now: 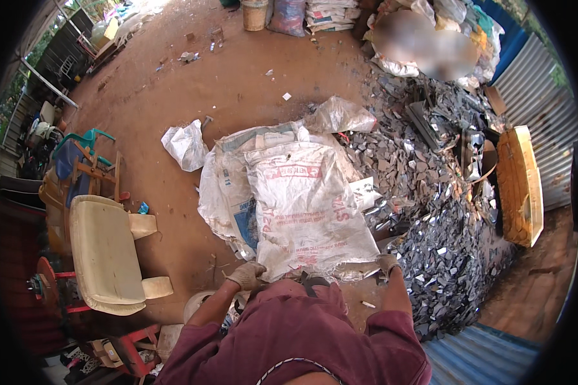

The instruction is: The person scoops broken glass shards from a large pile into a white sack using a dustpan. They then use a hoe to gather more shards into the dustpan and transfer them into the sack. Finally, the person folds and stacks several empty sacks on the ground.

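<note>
A white woven sack (305, 221) with red print lies flattened in front of me, its near edge by my body. At the near left corner, my left hand (246, 275), in a knitted glove, is closed on the sack's edge. My right hand (387, 262), gloved too, grips the near right corner. Beneath the sack are more worn woven sacks (230, 176), one with a blue patch. A clear plastic bag (342, 115) rests at their far end. The fingertips of both hands are partly hidden.
A heap of dark, broken shards (424, 212) spreads along the right. A yellowed foam-like block (519, 186) leans there by corrugated metal (539, 96). At left stand a cream padded seat (106, 256) and a green plastic chair (87, 144). A crumpled white bag (186, 146) lies on brown ground.
</note>
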{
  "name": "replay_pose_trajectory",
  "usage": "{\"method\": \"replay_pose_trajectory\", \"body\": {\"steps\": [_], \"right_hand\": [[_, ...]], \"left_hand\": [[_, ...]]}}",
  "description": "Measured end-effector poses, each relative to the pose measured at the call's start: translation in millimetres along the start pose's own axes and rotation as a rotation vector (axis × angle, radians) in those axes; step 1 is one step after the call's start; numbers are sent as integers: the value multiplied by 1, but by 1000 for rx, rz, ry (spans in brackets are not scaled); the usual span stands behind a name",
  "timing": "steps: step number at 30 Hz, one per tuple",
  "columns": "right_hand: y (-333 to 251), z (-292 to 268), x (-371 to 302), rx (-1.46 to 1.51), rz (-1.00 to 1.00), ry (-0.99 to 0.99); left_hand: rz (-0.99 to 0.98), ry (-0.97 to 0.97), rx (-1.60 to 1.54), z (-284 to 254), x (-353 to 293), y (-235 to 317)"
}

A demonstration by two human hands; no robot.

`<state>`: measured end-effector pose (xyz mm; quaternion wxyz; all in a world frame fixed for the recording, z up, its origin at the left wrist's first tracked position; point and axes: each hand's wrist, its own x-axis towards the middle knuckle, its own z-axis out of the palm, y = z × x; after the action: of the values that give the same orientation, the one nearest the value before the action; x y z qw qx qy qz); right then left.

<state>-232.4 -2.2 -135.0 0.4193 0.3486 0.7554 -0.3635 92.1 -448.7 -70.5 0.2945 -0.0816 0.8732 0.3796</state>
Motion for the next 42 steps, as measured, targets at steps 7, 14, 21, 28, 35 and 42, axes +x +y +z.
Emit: {"method": "replay_pose_trajectory", "body": {"steps": [7, 14, 21, 28, 35, 42], "right_hand": [[-38, 15, -5, -510, -724, 274], [-60, 137, -176, -176, -1098, -572], [-55, 113, -197, -530, -1347, -319], [-28, 71, -292, -1065, -1389, -697], [21, 63, -381, -1184, -1346, -847], [51, -34, -520, -574, -959, -870]], "left_hand": [[-196, 67, -437, 10, 68, 91], [-25, 149, -1181, 21, 120, 145], [-646, 197, -1369, -13, 133, 156], [-588, 78, -1587, -19, 169, 118], [-677, 50, -1091, 58, 219, 66], [-899, -46, -2023, 169, 190, -52]]}}
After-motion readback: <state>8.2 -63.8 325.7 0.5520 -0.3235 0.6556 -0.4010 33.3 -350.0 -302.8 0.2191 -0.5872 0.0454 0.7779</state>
